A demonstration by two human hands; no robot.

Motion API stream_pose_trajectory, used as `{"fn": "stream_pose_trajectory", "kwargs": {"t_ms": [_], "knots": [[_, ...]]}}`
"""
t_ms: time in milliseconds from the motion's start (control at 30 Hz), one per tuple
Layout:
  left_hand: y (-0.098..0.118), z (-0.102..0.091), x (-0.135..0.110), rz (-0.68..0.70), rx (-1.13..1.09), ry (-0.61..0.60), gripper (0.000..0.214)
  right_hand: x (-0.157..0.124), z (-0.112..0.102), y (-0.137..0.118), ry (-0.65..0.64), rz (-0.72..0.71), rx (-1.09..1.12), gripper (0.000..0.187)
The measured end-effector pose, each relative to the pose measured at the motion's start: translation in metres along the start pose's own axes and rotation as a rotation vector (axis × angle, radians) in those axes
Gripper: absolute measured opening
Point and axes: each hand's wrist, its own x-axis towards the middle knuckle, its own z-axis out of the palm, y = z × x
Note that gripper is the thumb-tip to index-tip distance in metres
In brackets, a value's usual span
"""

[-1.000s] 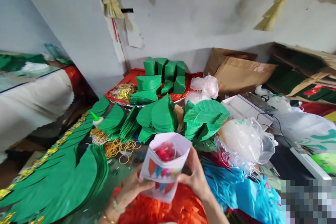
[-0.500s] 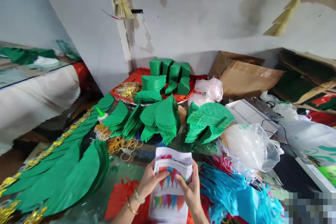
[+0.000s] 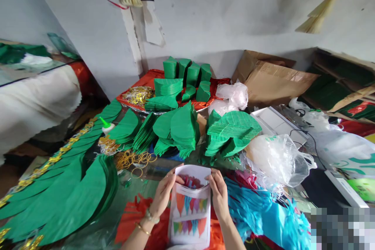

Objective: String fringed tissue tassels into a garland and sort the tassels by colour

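Observation:
In front of me a white paper packet [image 3: 190, 218] printed with coloured bunting flags stands upright over orange fringe. My left hand [image 3: 165, 191] grips its left edge at the mouth, and my right hand [image 3: 219, 193] grips the right edge. Together they hold the mouth apart. Inside, folded pink, red and blue material [image 3: 191, 181] shows, mostly hidden by the paper. Orange fringed paper [image 3: 146, 222] lies under my left wrist, and blue fringed paper [image 3: 252, 207] lies to the right of my right hand.
Stacks of green cut paper [image 3: 183, 131] crowd the table beyond, by rubber bands [image 3: 133, 160] and a glue bottle [image 3: 106, 125]. Large green leaf shapes with gold trim [image 3: 67, 199] lie left. A plastic bag [image 3: 277, 160] and cardboard box [image 3: 272, 80] stand right.
The packet has swung from tilted to upright. Its mouth, pressed nearly flat half a second ago, is now pulled open by both hands, showing the coloured contents again.

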Motion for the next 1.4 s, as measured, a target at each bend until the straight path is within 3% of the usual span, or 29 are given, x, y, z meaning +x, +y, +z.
{"fn": "stream_pose_trajectory", "kwargs": {"t_ms": [33,167,233,333,467,567,633,733,833,1000,1133,1267,1333,1400], "knots": [[0.007,0.002,0.004,-0.012,-0.074,-0.009,0.042,0.008,0.001,-0.001,0.008,0.036,0.075,0.017],[0.020,0.006,0.017,-0.135,-0.325,-0.099,0.052,0.032,0.006,-0.001,-0.165,0.302,0.376,0.051],[0.021,0.004,0.021,-0.199,-0.291,-0.151,0.046,0.037,0.008,0.001,-0.253,0.425,0.423,0.048],[0.021,-0.003,0.020,-0.217,-0.133,-0.145,0.032,0.036,0.007,0.007,-0.211,0.473,0.437,0.042],[0.020,-0.009,0.015,-0.158,0.002,-0.131,0.032,0.027,0.003,0.013,-0.121,0.470,0.456,0.038],[0.030,-0.011,0.020,-0.180,0.040,-0.249,0.039,0.020,0.002,0.012,-0.081,0.451,0.474,0.034],[0.045,-0.013,0.031,-0.144,0.218,-0.425,0.039,0.016,0.002,0.010,-0.076,0.446,0.486,0.033],[0.073,-0.010,0.051,0.049,0.758,-0.688,0.029,0.015,0.002,0.004,-0.106,0.471,0.515,0.032],[0.092,0.001,0.068,0.181,1.059,-0.770,0.019,0.014,0.002,-0.002,-0.134,0.495,0.520,0.033],[0.090,0.023,0.077,0.172,1.169,-0.819,0.014,0.011,-0.002,0.000,-0.118,0.492,0.501,0.037],[0.081,0.033,0.065,0.161,1.234,-0.745,0.021,0.015,-0.017,-0.006,-0.146,0.353,0.271,0.034],[0.081,0.038,0.048,0.146,1.248,-0.696,0.027,0.039,-0.032,-0.040,-0.503,0.024,-0.354,0.023],[0.086,0.035,0.046,0.145,1.229,-0.713,0.027,0.052,-0.032,-0.057,-0.677,-0.074,-0.694,0.013],[0.091,0.025,0.049,0.151,1.150,-0.747,0.027,0.060,-0.028,-0.067,-0.790,-0.129,-0.873,0.007]]}}
